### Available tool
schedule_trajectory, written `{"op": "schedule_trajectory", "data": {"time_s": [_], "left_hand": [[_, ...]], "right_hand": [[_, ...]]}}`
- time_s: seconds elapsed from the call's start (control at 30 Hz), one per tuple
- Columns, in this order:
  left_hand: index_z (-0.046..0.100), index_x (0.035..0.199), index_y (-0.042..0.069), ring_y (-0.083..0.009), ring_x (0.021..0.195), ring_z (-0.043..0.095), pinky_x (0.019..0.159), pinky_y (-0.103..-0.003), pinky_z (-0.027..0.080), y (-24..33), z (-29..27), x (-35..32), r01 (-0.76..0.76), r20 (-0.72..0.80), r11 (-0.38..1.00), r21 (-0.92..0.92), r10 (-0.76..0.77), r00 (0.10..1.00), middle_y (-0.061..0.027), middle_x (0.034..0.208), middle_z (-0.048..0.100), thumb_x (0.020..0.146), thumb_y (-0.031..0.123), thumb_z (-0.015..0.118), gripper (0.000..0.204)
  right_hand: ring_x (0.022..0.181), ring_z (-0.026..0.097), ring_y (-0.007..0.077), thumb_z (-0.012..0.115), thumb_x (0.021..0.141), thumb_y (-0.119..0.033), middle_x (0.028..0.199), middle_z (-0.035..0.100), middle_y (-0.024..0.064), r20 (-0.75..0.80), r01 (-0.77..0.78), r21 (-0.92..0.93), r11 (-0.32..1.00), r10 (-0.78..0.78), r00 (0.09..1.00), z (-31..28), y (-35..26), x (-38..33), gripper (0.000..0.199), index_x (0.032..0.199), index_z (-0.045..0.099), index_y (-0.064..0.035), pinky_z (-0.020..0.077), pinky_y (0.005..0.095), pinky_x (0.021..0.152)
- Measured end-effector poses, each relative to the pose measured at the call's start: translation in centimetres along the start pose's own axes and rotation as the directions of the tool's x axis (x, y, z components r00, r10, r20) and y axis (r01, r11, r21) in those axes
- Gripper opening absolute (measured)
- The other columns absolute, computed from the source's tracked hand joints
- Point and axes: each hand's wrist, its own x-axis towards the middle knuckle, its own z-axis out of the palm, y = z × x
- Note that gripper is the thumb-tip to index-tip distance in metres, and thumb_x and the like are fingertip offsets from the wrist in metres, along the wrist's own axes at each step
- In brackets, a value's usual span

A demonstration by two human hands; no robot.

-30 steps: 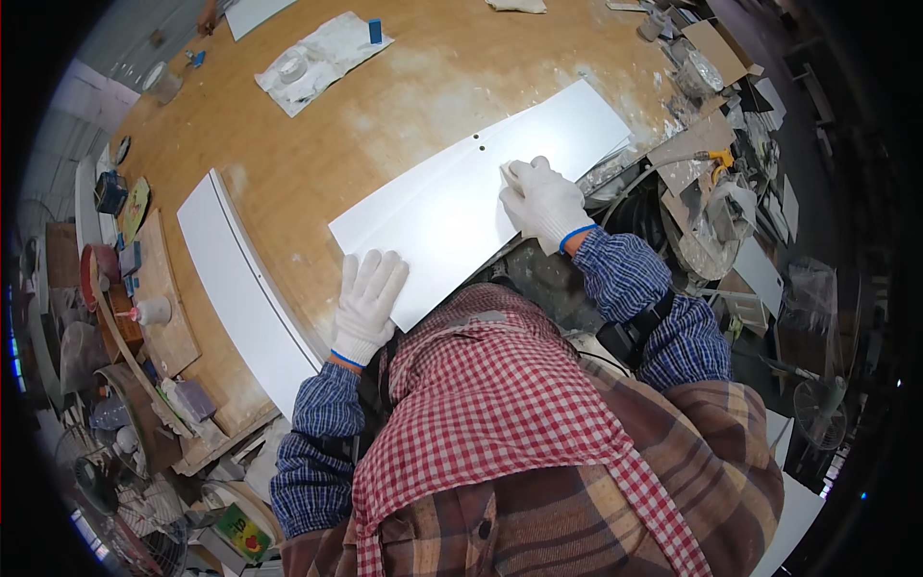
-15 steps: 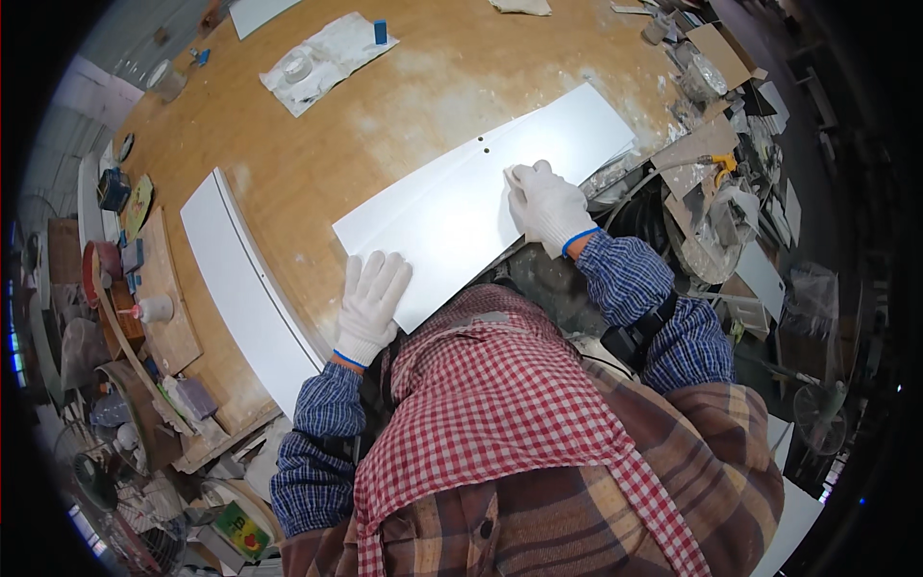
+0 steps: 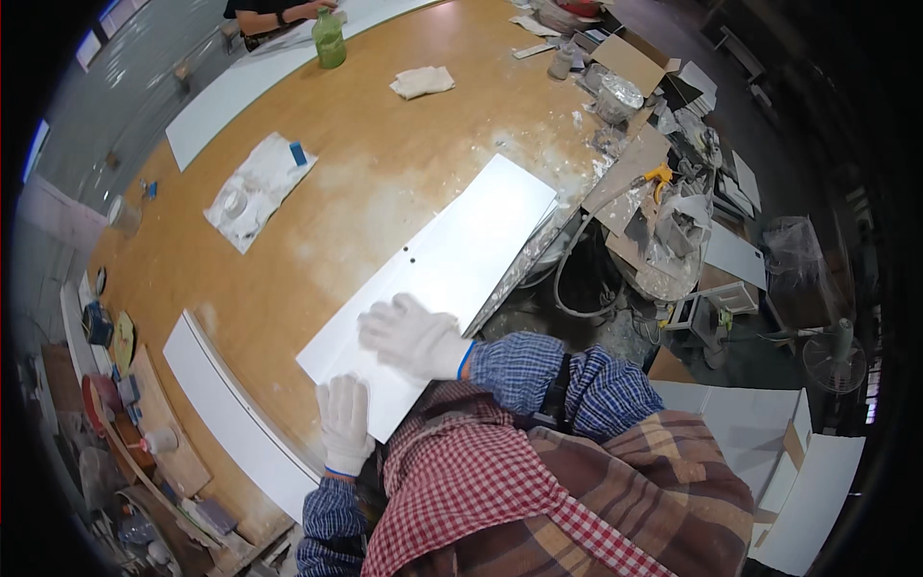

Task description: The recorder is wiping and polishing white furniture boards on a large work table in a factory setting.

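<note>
Dusty wooden workbench (image 3: 385, 125), cluttered side shelves (image 3: 673, 192), white boards (image 3: 798, 490) on the floor

A brown cardboard box (image 3: 627, 60) is lying open and flattened at the far right corner of the wooden table (image 3: 385, 173). A green plastic bottle (image 3: 329, 38) is standing upright at the table's far edge. No labels, signs or screens are showing.

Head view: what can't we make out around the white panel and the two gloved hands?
- Right hand: motion-blurred; finger contact on the white panel unclear.
- Left hand: palm hidden face down; whether it presses or rests is unclear.
- Panel's near corner: hidden by the checked scarf.
- Two dark spots on the panel: too small to identify.
</note>
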Motion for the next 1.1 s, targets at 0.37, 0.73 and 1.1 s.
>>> {"op": "schedule_trajectory", "data": {"time_s": [0.37,0.73,1.1], "left_hand": [[0.057,0.114,-0.005,-0.0420,0.106,0.054,0.087,-0.052,0.040,1.0,-1.3,1.9,0.054,0.158,0.998,0.011,-0.055,0.986,-0.0231,0.114,0.056,0.058,0.002,0.066,0.057],[0.060,0.115,-0.002,-0.0449,0.107,0.053,0.088,-0.057,0.042,1.5,-2.3,2.6,-0.074,0.135,0.997,0.016,0.071,0.988,-0.0245,0.115,0.055,0.065,0.001,0.064,0.050],[0.059,0.115,-0.002,-0.0464,0.101,0.052,0.085,-0.055,0.042,1.3,-1.7,2.3,-0.157,0.104,0.988,0.015,0.154,0.982,-0.0265,0.116,0.054,0.065,0.004,0.063,0.050]], "right_hand": [[0.120,0.057,0.0372,0.051,0.100,-0.031,0.129,0.062,0.0191,-0.264,-0.614,-0.261,0.745,0.557,0.787,-5.2,26.7,-6.8,0.031,0.117,0.064,-0.0082,0.0445,0.0505,0.102],[0.108,0.065,0.0385,0.054,0.104,-0.030,0.119,0.066,0.0189,-0.408,-0.579,-0.481,0.658,0.417,0.812,-12.0,23.3,-18.9,0.033,0.129,0.066,-0.0112,0.0520,0.0446,0.095],[0.089,0.066,0.0442,0.062,0.088,-0.007,0.101,0.060,0.0201,0.041,-0.781,-0.223,0.583,0.806,0.590,-11.9,15.1,-13.9,0.028,0.114,0.056,-0.0152,0.0549,0.0526,0.076]]}}
